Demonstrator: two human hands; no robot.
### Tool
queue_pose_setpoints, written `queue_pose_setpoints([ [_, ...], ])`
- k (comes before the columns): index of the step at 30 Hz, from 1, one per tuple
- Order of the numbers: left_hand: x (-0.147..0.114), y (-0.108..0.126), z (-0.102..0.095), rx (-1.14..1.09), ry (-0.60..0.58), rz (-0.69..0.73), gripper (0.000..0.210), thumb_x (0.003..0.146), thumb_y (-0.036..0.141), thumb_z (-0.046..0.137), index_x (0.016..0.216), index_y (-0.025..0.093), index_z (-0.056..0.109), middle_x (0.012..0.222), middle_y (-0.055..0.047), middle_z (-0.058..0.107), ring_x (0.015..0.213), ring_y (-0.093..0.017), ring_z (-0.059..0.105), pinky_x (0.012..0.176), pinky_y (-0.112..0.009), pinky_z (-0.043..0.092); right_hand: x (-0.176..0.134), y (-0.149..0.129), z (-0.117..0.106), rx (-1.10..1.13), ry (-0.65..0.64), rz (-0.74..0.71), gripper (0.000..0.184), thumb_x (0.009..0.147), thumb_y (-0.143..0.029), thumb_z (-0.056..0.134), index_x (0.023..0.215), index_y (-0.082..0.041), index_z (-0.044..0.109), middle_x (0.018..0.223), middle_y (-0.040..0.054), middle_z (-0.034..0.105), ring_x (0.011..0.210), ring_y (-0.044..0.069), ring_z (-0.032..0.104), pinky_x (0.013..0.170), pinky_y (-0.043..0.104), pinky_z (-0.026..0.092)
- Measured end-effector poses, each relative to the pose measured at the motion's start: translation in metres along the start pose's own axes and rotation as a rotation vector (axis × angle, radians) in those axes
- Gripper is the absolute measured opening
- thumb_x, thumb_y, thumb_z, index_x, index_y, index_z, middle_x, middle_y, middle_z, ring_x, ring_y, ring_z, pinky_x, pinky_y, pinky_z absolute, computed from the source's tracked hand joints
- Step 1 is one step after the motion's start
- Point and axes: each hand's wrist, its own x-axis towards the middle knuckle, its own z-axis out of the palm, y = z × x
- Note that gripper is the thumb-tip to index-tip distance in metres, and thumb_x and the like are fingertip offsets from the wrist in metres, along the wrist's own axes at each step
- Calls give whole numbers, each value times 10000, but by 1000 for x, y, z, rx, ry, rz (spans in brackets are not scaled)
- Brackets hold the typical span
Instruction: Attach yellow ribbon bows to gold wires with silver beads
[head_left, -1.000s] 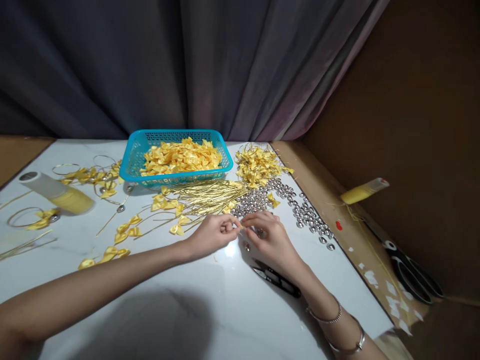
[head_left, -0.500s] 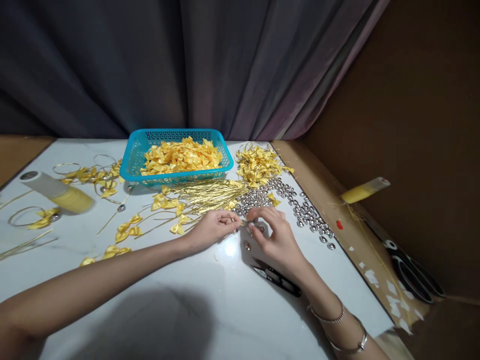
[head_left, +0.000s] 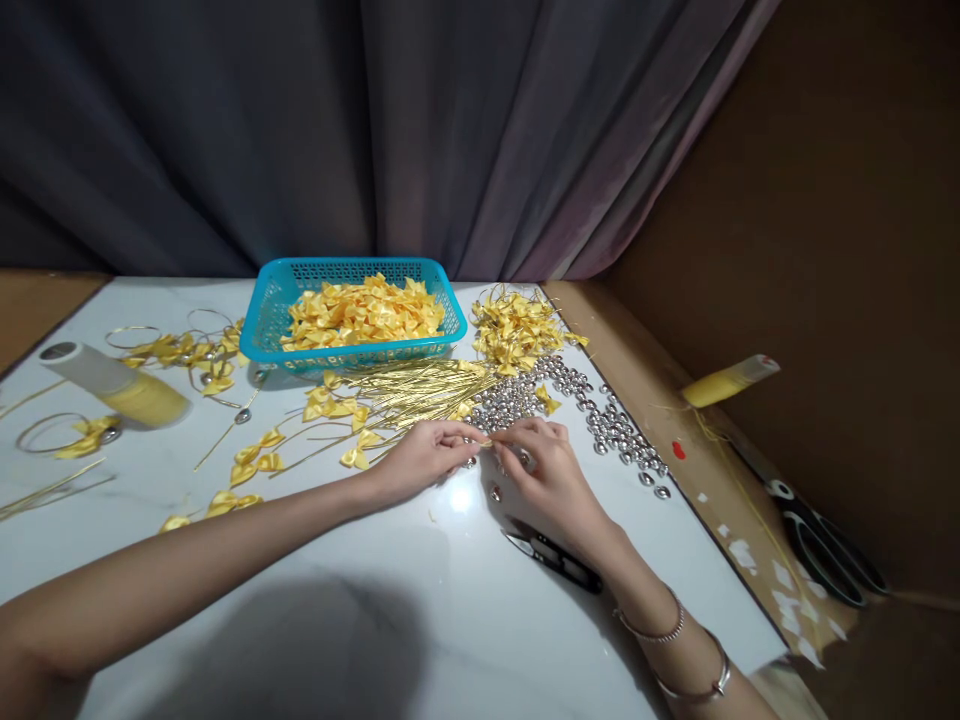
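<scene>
Over the near edge of the silver bead pile, my left hand [head_left: 433, 455] pinches a thin gold-coloured strand [head_left: 486, 444] between thumb and forefinger. My right hand [head_left: 551, 470] meets it from the other side, its thumb and forefinger closed on the same tiny piece. Most of the strand is hidden by the fingers. Silver beads [head_left: 506, 400] lie just behind the hands, and a few loose ones sit under the right hand. Gold cords [head_left: 420, 390] and yellow ribbon bows [head_left: 360, 450] are spread beyond the left hand. Below the right palm lie black thread snips [head_left: 555, 560].
A blue basket [head_left: 352, 352] of yellow bows stands at the back, beside a heap of corded bows [head_left: 517, 330]. At left is a yellow thread cone [head_left: 154, 397]; another thread cone [head_left: 724, 382] and black scissors [head_left: 817, 550] lie on brown board at right.
My right thumb and forefinger have moved left and closed together at my left fingertips; before, they were slightly apart. The left hand has barely moved.
</scene>
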Motion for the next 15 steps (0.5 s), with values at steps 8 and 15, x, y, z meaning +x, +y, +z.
queue_pose_setpoints([
  [8, -1, 1, -1, -110, -33, 36, 300, 832, 374, 569, 1023, 155, 492, 487, 95, 419, 408, -64, 343, 414, -178, 262, 1, 4, -3, -37, 73, 3, 202, 790, -118, 466, 929, -203, 586, 950, 53, 659, 946, 243, 535, 846, 416, 308],
  [15, -3, 3, 0, -88, -74, 89, 389, 826, 356, 586, 1123, 168, 419, 524, 88, 463, 483, -83, 427, 498, -194, 335, -2, -3, 11, 134, 18, -90, 290, 812, -173, 541, 1094, -226, 500, 954, 48, 672, 941, 225, 585, 835, 376, 357],
])
